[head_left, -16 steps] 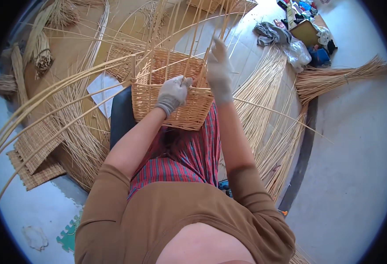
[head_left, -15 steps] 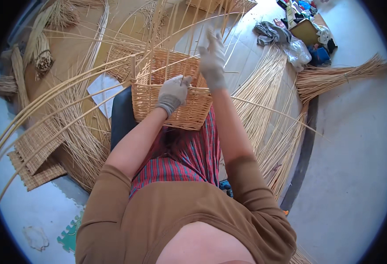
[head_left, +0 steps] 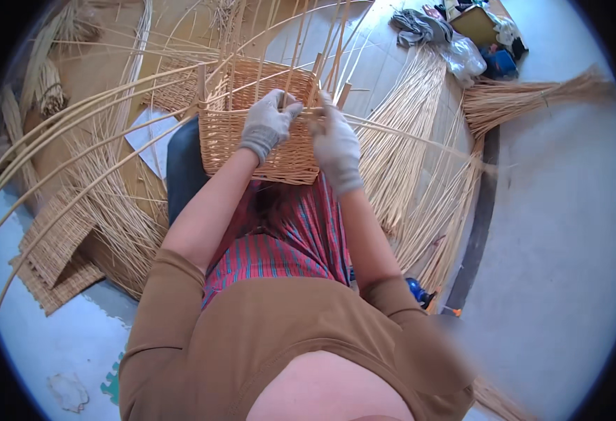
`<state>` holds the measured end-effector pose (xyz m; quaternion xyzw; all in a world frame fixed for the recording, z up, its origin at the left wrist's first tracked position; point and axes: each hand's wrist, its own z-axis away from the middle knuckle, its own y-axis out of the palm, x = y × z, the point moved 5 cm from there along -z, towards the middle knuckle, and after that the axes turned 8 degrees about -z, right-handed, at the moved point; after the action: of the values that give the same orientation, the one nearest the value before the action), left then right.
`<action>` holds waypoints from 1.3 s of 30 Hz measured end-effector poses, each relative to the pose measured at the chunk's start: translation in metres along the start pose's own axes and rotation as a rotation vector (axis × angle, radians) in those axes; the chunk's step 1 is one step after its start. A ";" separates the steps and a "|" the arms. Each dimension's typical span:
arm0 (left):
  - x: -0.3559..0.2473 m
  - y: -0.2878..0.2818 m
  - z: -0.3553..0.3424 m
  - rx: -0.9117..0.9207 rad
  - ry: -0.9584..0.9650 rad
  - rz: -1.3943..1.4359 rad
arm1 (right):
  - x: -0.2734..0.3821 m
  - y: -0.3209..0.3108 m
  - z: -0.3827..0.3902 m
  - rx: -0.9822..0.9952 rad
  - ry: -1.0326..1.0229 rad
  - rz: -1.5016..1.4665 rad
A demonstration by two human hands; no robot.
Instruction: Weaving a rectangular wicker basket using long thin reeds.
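A square tan wicker basket rests at my lap on the striped skirt, with upright cane stakes rising from it. My left hand, in a pale grey glove, pinches a cane strand at the near rim, right of centre. Beside it, at the basket's near right corner, my right hand, gloved alike, has its fingers closed on a horizontal strand that runs out to the right. Its fingertips are slightly blurred. Long curved rods arch from the basket's left side.
Cane bundles lie right, far right and left. Woven mats are at lower left, a white sheet left of the basket. Cloth, a plastic bag and a blue container pile up at upper right.
My right hand has come down from high among the upright stakes to the rim beside my left hand and closed on the strand. Basket and surroundings appear higher in view.
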<state>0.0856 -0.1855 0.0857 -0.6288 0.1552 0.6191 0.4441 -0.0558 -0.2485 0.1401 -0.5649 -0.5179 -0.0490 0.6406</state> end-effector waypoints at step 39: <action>0.067 -0.128 -0.052 0.332 0.521 1.105 | 0.005 0.075 -0.032 0.084 0.097 -1.550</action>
<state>0.2270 -0.1299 0.0632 -0.5086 0.6541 0.5512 0.0983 0.0149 -0.2440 0.0987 -0.0139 -0.7377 -0.4882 0.4661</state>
